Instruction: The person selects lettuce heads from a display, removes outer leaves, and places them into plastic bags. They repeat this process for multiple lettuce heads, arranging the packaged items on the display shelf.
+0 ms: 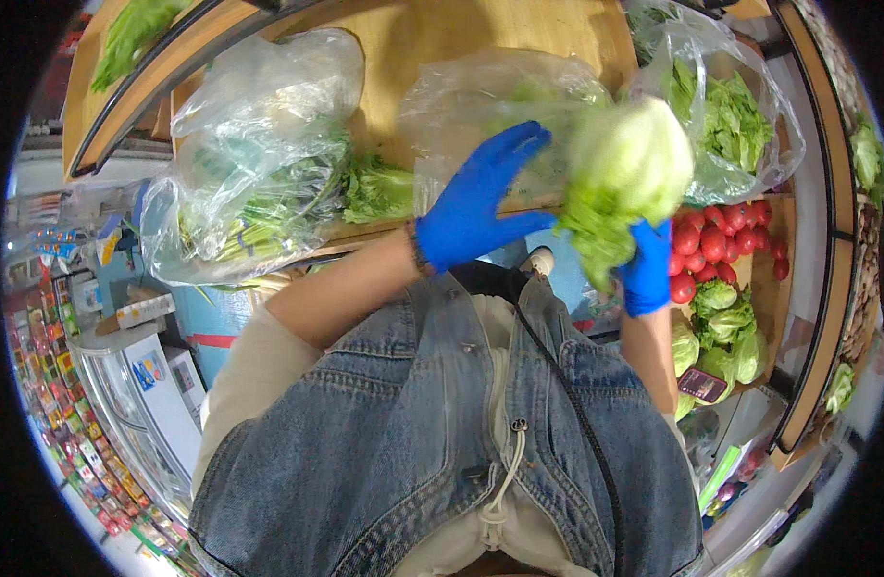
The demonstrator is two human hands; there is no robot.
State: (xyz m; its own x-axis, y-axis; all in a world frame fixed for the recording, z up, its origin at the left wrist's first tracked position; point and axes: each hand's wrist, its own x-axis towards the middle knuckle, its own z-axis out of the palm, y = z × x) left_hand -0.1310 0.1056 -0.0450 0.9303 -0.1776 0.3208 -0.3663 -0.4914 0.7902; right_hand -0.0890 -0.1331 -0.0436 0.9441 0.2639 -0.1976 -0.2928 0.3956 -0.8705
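A head of leafy green lettuce is held up at the right by my right hand, in a blue glove. Its pale base points up and away from me, while the leaves hang toward my body, slightly blurred. My left hand, gloved in blue too, is spread just left of the lettuce, thumb and fingers apart, with nothing in it. Beyond that hand a clear plastic bag with some green inside lies on the wooden display shelf.
Bagged greens and loose lettuce lie at left. Another bag of leafy greens is at right. Tomatoes, more lettuces and a phone sit nearer my right arm. A black-edged wooden rail bounds the right side.
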